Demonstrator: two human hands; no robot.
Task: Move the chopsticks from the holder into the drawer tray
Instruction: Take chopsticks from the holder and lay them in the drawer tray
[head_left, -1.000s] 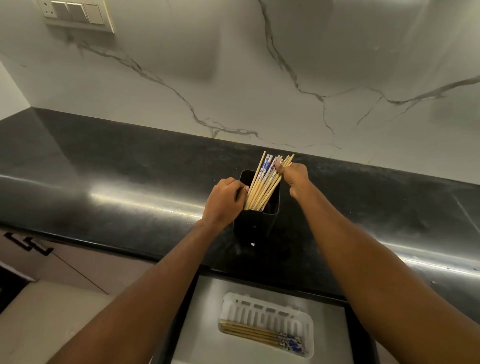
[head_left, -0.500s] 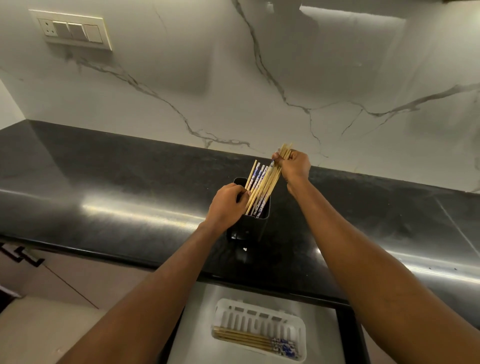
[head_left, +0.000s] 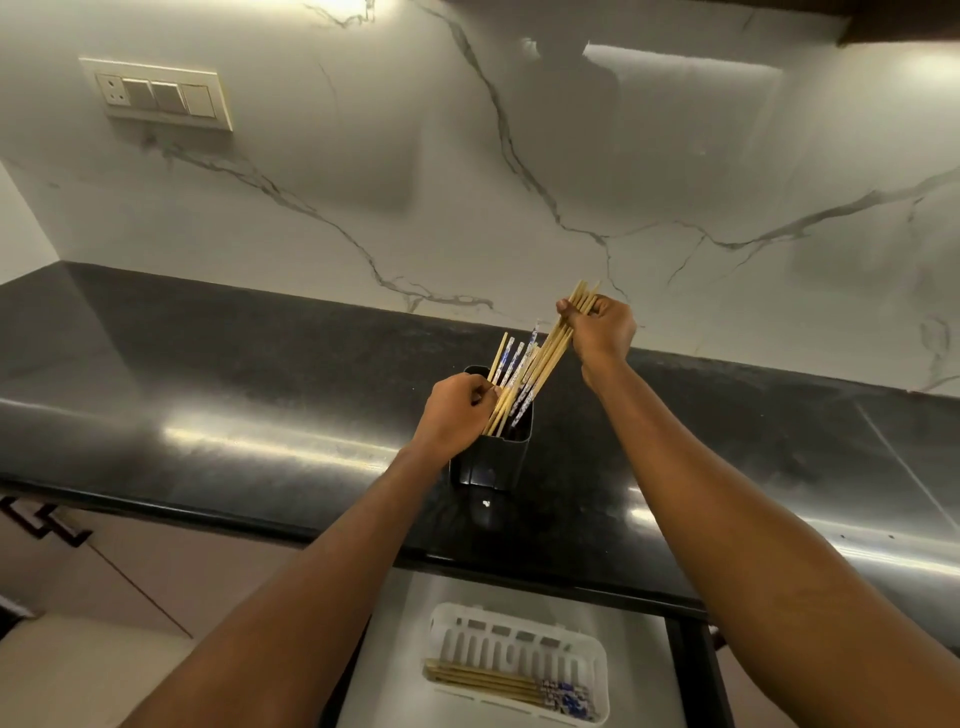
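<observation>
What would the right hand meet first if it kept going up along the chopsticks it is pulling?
Probably nothing nearby. The right hand, gripping a bundle, points up and away toward the marble wall. The way looks free until that wall, though depth is hard to judge.

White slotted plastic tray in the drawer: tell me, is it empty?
No, the white slotted plastic tray already holds several wooden chopsticks lying flat.

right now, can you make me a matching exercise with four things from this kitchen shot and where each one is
Things:
1. black holder
2. white tray
3. right hand
4. switch plate

Places:
A. on the marble wall
B. in the open drawer
C. on the dark counter
D. raised, gripping a bundle of chopsticks

Pairs: 1-C, 2-B, 3-D, 4-A
</observation>
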